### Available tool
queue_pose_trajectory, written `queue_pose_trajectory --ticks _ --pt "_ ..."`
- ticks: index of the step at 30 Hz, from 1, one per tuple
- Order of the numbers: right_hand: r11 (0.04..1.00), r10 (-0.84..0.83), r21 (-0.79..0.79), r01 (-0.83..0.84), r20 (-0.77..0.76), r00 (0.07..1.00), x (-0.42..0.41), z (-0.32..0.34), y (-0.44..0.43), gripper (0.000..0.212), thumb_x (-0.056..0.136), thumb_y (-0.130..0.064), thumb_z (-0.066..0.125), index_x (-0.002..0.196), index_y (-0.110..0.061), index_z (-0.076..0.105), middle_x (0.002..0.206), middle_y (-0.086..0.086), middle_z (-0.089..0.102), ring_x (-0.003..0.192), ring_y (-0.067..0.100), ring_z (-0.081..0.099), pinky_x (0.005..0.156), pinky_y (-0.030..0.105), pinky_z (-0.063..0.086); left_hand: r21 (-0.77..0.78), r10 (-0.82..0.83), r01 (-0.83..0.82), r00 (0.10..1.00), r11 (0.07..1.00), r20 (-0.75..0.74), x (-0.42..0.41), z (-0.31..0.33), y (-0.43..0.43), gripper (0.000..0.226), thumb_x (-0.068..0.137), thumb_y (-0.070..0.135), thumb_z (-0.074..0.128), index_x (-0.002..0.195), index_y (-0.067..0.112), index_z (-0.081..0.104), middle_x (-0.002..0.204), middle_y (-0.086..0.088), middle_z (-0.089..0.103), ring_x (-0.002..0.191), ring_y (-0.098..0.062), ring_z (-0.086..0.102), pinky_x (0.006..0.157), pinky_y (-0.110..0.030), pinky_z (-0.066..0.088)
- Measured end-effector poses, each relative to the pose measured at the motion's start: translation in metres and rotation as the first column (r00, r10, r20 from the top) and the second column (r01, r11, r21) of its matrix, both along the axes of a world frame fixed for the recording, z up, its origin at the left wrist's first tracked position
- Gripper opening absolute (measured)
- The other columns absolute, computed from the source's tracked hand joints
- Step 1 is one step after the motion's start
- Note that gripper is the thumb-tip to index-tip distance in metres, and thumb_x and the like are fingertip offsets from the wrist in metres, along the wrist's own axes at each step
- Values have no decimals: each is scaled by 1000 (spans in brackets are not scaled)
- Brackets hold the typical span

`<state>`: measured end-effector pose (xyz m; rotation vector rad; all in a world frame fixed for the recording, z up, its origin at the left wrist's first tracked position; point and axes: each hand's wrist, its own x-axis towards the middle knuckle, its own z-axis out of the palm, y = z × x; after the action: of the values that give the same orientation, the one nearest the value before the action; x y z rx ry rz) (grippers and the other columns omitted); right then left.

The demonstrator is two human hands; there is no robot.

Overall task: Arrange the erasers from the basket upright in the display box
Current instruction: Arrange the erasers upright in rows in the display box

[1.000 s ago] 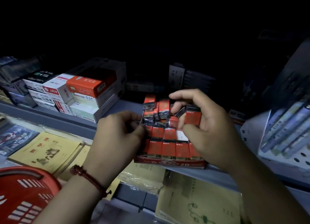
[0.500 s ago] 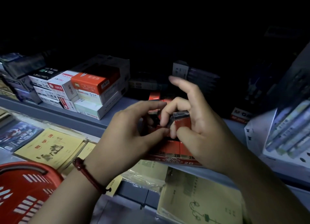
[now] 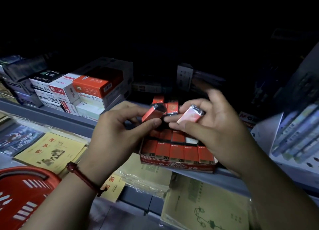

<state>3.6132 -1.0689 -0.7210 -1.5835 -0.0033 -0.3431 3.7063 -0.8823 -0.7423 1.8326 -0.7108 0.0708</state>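
Observation:
A red display box (image 3: 177,166) marked 2B sits on the grey shelf, its front row filled with upright red erasers (image 3: 177,152). A few more erasers (image 3: 172,108) stand at the back of the box. My left hand (image 3: 117,135) pinches one red eraser (image 3: 151,111) tilted above the box. My right hand (image 3: 215,126) holds another eraser (image 3: 189,116) between thumb and fingers, lying slanted, with its upper fingers raised and blurred. The red basket (image 3: 22,195) is at the lower left corner.
Stacked stationery boxes (image 3: 89,91) stand on the shelf to the left. Yellow notebooks (image 3: 50,150) lie on the lower shelf, and more wrapped notebooks (image 3: 207,204) lie below the box. A white pen rack (image 3: 296,135) stands close on the right.
Both hands have lifted away from the box. The left hand now pinches an eraser of its own, and the right hand's eraser has turned to a slant.

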Motion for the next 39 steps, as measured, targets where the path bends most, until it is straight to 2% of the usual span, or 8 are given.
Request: queue_pose_trajectory --ticks 4,8,16,20,23,28,35,39 --pt "990 -20 138 21 -2 1000 -3 5 0 44 98 11 50 137 -9 44 101 19 74 103 33 73 96 47 56 -22 -13 11 997 1000 -81 -3 -2 -1 12 86 35 73 95 32 79 88 -1 71 77 -12 68 55 -18 55" --pt "963 -13 267 23 -41 999 -3 6 -4 48 102 11 34 147 -5 31 118 21 71 109 36 70 99 52 53 -54 -45 41 997 998 -64 -6 -1 -1 19 90 21 74 103 34 74 88 7 74 79 -10 70 63 -15 55" --pt "995 -92 -44 90 -62 994 -26 9 -13 43 98 2 55 136 -19 51 113 4 75 104 18 74 87 34 60 38 -191 187 974 982 119 -12 3 0 22 81 30 73 102 31 81 115 11 72 116 -12 66 93 -26 56" --pt "971 -156 -194 140 -69 985 -30 2 -16 48 95 0 63 134 -26 55 111 -4 73 96 19 75 87 51 59 94 -281 269 947 959 155 -21 7 -6 25 84 33 70 104 28 82 110 12 73 110 -7 69 92 -15 51" --pt "950 -208 -251 186 -62 976 -30 -2 -16 43 91 -6 70 125 -32 61 104 -4 68 88 36 73 76 65 55 142 -279 255 942 956 185 -24 8 -9 23 86 17 77 107 25 82 108 17 77 105 2 71 92 -16 54" --pt "957 -215 -210 199 -56 975 -30 -6 -10 31 92 -1 68 113 -24 66 106 -6 71 91 15 75 79 49 62 137 -210 204 977 969 31 -28 9 -11 27 85 2 78 96 25 84 101 20 78 96 8 71 84 -15 57" --pt "957 -190 -218 190 19 982 -36 -10 -9 30 90 3 69 108 -22 69 101 -5 72 96 12 73 83 33 61 154 -154 173 980 973 -125 -34 11 -11 50 93 -8 63 98 39 80 98 16 78 86 -2 75 78 -24 63" --pt "923 -257 -277 268 78 963 -38 -9 -14 26 88 -1 74 104 -21 71 102 -8 74 100 10 71 88 29 60 66 -190 212 951 975 -242 -36 14 -10 35 96 -2 63 100 28 81 89 11 80 81 -10 78 74 -22 63"
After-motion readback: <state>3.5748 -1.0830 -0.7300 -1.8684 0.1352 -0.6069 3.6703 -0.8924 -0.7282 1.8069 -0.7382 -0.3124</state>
